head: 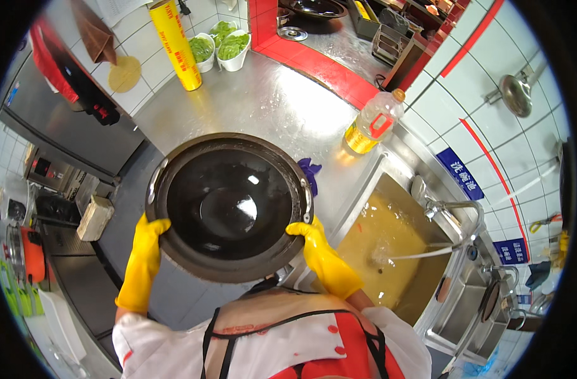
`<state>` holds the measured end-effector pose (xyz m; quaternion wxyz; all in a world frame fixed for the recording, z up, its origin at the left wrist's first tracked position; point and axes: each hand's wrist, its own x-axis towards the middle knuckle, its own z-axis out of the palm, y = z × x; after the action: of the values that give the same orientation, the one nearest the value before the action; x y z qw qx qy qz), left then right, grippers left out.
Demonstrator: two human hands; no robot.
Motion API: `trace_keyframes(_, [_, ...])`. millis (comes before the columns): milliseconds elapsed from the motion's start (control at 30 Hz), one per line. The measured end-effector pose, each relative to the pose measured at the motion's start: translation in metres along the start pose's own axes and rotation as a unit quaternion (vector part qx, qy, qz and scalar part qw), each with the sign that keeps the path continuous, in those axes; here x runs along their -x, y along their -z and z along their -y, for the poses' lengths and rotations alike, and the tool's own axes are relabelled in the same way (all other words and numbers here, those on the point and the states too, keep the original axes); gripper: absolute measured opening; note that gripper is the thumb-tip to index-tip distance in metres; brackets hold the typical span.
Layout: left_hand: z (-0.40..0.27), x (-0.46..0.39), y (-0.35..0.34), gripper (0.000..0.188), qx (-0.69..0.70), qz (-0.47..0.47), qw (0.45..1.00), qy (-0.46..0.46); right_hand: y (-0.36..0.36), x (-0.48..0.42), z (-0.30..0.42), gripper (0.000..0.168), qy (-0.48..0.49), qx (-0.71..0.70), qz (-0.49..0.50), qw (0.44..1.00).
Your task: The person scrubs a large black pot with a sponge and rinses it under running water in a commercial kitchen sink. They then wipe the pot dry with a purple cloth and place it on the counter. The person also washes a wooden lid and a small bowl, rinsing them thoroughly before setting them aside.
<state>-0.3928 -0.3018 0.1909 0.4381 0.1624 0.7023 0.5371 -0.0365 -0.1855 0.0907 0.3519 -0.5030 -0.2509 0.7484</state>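
A large black wok [241, 199] with a wide brown rim is held level in front of my body, its inside facing up. It has a metal loop handle on each side. My left hand [147, 237], in a yellow rubber glove, grips the near left rim with the thumb on top. On the near right rim, my right hand [314, 241] holds in the same way, also gloved. The fingers of both hands are hidden under the rim. A purple cloth [310, 175] lies on the steel counter [250, 104], just beyond the wok's right side.
At right, a steel sink [364, 199] holds cloudy brownish water, with a stream running from the faucet [459, 206]. A plastic oil bottle [373, 123] stands at its far corner. Farther back are a yellow cling-film box [177, 47] and white containers [234, 57] of lettuce.
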Motion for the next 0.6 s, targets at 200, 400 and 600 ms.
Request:
trace_keyframes(200, [0.076,-0.046,0.008,0.062,0.119,-0.073,0.989,0.043,-0.024,-0.013,0.024,0.061,-0.020,0.156,-0.017,0.987])
trace_keyframes(400, [0.066,-0.095,-0.025,0.064,0.127,-0.074,0.989,0.035,0.004,-0.035,0.060,0.045,0.026,0.231,0.064,0.971])
trace_keyframes(600, [0.060,-0.154,-0.068,0.064,0.155,-0.107,0.982,0.018,0.029,-0.056,0.060,0.064,0.389,0.500,-0.086,0.769])
